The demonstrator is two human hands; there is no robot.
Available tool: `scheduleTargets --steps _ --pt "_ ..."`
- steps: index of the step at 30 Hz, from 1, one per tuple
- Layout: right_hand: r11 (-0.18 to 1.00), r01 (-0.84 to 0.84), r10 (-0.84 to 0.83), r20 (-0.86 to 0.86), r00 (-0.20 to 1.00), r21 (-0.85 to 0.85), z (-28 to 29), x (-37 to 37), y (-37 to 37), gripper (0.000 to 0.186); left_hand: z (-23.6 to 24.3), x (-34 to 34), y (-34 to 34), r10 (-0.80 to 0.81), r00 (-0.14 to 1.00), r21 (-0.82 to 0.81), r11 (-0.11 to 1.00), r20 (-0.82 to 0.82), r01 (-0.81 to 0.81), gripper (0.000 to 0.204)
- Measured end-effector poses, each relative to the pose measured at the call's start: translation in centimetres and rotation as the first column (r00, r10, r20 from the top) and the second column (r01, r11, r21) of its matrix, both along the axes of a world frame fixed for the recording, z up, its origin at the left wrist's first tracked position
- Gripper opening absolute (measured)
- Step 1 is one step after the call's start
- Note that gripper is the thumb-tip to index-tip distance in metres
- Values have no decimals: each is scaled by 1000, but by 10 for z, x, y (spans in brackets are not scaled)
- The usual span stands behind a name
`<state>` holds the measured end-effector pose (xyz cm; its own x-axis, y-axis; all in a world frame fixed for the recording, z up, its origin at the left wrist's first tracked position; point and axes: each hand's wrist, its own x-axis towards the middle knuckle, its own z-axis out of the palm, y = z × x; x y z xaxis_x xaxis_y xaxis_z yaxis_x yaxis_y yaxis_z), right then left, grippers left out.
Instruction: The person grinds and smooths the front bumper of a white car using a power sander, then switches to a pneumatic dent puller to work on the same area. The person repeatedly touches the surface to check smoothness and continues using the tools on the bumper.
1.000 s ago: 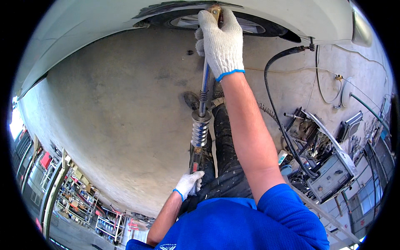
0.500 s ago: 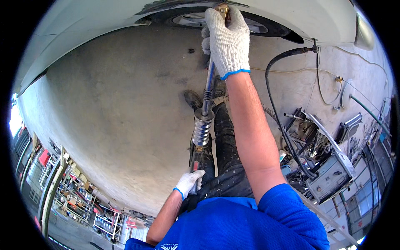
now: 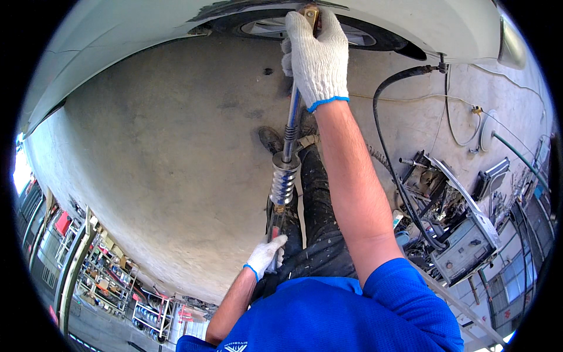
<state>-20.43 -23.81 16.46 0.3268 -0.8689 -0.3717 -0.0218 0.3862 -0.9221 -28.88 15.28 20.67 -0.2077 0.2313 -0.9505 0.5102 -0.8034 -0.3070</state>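
A chrome slide hammer point(image 3: 282, 186) runs from near my waist up to the car's wheel arch, its ribbed sliding weight about mid-shaft. My left hand point(image 3: 267, 256), in a white knit glove, is closed around the rear handle. At the front end my right hand point(image 3: 318, 58), also gloved, grips the tool just below a brass-coloured head piece point(image 3: 311, 13). That head piece sits by the wheel arch edge; whether it touches the panel I cannot tell. Behind the hand shows the car's wheel point(image 3: 375, 40), partly hidden.
The light car body point(image 3: 446, 26) spans the top. A thick black cable point(image 3: 381, 126) hangs from a clamp on the bodywork to a grey machine point(image 3: 463, 252) at right. A metal rack point(image 3: 108, 273) with parts stands at lower left. My shoes point(image 3: 271, 141) are on the concrete floor.
My right hand and the slide hammer's front have shifted very slightly left. Both grips stay the same.
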Motion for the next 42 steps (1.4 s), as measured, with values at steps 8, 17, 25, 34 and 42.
scheduleTargets --steps 8,17,25,34,42 --pt "1000 -11 11 10 1000 -6 -7 -3 0 31 -7 -5 11 133 991 21 991 21 -134 48" --pt "925 -203 196 54 979 322 -3 -55 68 45 1 -1 -1 81 996 22 996 22 -81 51" --pt "794 -295 288 98 953 531 0 -65 94 24 -4 -5 3 111 991 27 993 77 -113 55" --pt "781 -278 260 113 959 560 -3 -67 96 24 -3 0 1 88 994 33 995 63 -90 55" --pt "720 -362 370 114 922 592 -10 -89 134 14 -2 -2 1 68 995 29 997 70 -71 48"
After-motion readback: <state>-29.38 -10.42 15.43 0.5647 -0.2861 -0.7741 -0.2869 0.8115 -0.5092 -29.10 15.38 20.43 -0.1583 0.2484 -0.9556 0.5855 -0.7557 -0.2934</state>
